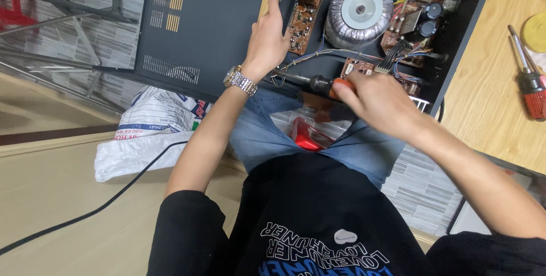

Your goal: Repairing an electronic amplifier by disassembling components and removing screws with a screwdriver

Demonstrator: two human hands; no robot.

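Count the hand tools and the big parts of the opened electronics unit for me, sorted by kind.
Screwdrivers: 2, one held in the right hand at, one lying on the wooden table at
Ring-shaped transformers: 1
Brown circuit boards: 3
Detached dark cover panels: 1
Total: 7

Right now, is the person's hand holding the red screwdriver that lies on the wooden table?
No, the red screwdriver lies alone on the wooden table, while the right hand grips a different, orange-and-black tool.
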